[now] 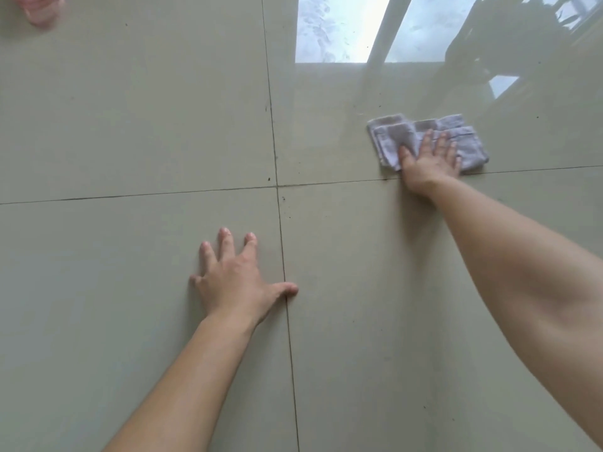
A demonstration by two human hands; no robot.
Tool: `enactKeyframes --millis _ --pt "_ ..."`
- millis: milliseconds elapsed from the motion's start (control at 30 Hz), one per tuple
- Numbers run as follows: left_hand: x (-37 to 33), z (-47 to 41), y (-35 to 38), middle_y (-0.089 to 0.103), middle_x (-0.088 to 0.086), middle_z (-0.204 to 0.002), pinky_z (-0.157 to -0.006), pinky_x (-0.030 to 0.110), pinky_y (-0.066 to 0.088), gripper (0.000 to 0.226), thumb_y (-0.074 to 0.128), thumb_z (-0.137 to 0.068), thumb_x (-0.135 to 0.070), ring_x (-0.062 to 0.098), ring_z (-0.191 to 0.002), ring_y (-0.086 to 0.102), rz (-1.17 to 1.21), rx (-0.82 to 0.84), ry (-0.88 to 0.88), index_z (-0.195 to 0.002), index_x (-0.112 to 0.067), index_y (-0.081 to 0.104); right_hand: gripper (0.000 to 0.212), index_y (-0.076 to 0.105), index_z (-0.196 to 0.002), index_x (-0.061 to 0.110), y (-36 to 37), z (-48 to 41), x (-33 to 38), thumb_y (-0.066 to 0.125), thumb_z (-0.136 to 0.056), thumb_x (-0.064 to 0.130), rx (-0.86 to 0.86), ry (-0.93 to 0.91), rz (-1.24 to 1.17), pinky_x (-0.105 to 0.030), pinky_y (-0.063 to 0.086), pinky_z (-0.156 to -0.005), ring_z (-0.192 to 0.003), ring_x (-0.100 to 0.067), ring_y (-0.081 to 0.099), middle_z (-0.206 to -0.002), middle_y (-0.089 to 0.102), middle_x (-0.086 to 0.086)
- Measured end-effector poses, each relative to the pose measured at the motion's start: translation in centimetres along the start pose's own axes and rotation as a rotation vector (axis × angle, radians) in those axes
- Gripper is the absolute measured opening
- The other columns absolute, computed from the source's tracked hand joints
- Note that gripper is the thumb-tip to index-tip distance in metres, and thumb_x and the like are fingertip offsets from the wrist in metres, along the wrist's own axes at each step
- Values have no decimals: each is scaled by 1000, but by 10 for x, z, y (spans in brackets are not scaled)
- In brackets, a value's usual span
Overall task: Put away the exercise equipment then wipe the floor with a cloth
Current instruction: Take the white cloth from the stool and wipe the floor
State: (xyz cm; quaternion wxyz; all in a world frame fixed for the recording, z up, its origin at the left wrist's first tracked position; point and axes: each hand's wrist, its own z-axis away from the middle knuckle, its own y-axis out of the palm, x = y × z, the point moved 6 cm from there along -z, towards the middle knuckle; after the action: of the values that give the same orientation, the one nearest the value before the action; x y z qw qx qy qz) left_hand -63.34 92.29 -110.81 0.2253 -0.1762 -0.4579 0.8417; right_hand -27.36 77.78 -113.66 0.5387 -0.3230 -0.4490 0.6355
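Cloth (390, 136) folded, on floor (130, 132) tile. My right grip (430, 163) presses it flat, fingers straight; left grip (235, 278) released, splayed flat on floor, well apart.

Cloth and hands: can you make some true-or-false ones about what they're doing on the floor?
1. The right hand presses flat on the cloth. True.
2. The left hand holds another cloth. False: it rests bare on the floor, fingers spread.
3. The cloth is bright red. False: it is pale grey.
4. The cloth lies on the far side of a grout line. True.
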Motion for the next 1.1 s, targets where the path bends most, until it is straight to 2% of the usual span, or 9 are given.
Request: enactKeyframes --millis 133,267,367,467,567,633,833,933,1100 --pt "2 -3 6 -7 -4 -165 -110 59 32 121 57 -56 -91 29 -151 -2 -50 7 12 -154 -38 9 73 -2 -161 23 -12 -28 28 21 -102 59 5 82 -73 -49 -10 -122 -153 -34 -14 -168 -13 -7" --pt "0 -10 3 -8 -6 -165 -109 62 31 123 56 -53 -92 28 -151 -5 -63 23 24 -154 -40 7 64 1 -161 24 1 -15 133 29 -104 34 19 -369 46 -54 -8 -122 -153 -36 -12 -168 -8 -12" --pt "5 -10 2 -8 -6 -165 -110 64 27 122 54 -53 -93 27 -151 -6 -63 35 24 -154 -41 8 67 0 -160 28 38 58 204 34 -103 36 75 -682 135 -52 -10 -122 -153 -36 -13 -168 -11 -10" --pt "6 -10 2 -8 -5 -165 -110 66 25 121 54 -55 -93 28 -151 -6 -61 45 26 -154 -41 7 62 2 -161 31 63 120 216 28 -105 41 133 -828 175 -48 -12 -122 -153 -33 -16 -168 -12 -7" --pt "5 -8 3 -8 -5 -165 -110 67 23 121 53 -55 -93 28 -151 -6 -41 31 35 -154 -41 8 58 2 -160 34 70 140 175 22 -107 47 187 -946 235 -44 -11 -124 -154 -27 -15 -168 -10 -3" --pt "6 -5 3 -8 -5 -165 -110 67 23 120 53 -55 -93 28 -151 -6 -27 7 44 -154 -41 9 59 -2 -159 36 65 137 129 19 -106 51 181 -914 262 -42 -12 -124 -153 -23 -19 -167 -15 0" --pt "8 -7 2 -10 -5 -164 -109 69 20 118 55 -58 -91 28 -151 -8 4 -15 68 -154 -40 7 71 -16 -157 30 49 133 -10 19 -103 58 227 -412 294 -38 -17 -120 -150 -24 -27 -163 -28 -3" --pt "9 -7 7 -11 -5 -164 -109 70 19 118 54 -59 -90 29 -151 -9 18 -16 77 -154 -40 6 75 -23 -155 28 62 163 -27 19 -102 61 310 -368 318 -43 -16 -122 -148 -27 -30 -160 -35 -6" --pt "10 -4 9 -11 -1 -164 -108 72 18 118 50 -61 -92 31 -151 -10 27 9 95 -155 -37 5 75 -25 -154 27 90 243 -2 24 -104 55 396 -482 300 -46 -20 -120 -141 -30 -41 -152 -45 -6"
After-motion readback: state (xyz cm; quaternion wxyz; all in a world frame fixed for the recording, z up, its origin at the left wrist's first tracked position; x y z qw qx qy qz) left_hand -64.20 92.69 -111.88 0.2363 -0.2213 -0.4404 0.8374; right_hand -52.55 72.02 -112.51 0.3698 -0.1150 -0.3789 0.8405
